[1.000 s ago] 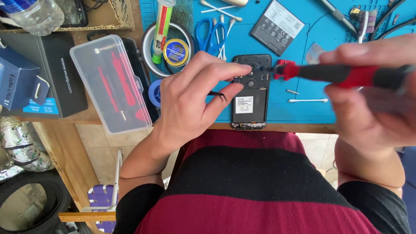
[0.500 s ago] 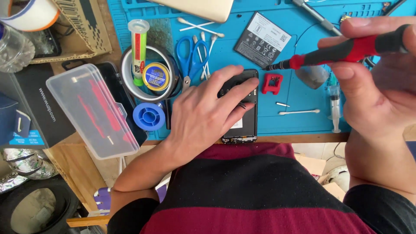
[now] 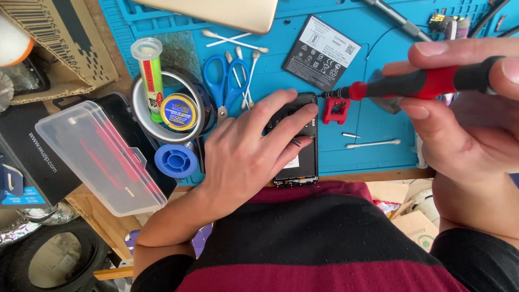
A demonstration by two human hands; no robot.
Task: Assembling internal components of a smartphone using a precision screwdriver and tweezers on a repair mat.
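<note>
From the head view, our left hand (image 3: pixel 246 157) lies flat, fingers (image 3: pixel 281 105) spread and released, pressing the opened black phone (image 3: pixel 303 157) on the blue mat (image 3: pixel 378 146) at the tabletop's near edge. Our right hand (image 3: pixel 465 124) grasps a red-and-black screwdriver (image 3: pixel 416 84), its tip just touching the phone's top right corner.

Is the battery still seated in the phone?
No: the battery lies loose on the blue mat, above the opened phone that the left hand presses down.

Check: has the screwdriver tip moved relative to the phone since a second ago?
Yes. The screwdriver tip has moved toward the phone top right corner; earlier it sat further right of that edge.
</note>
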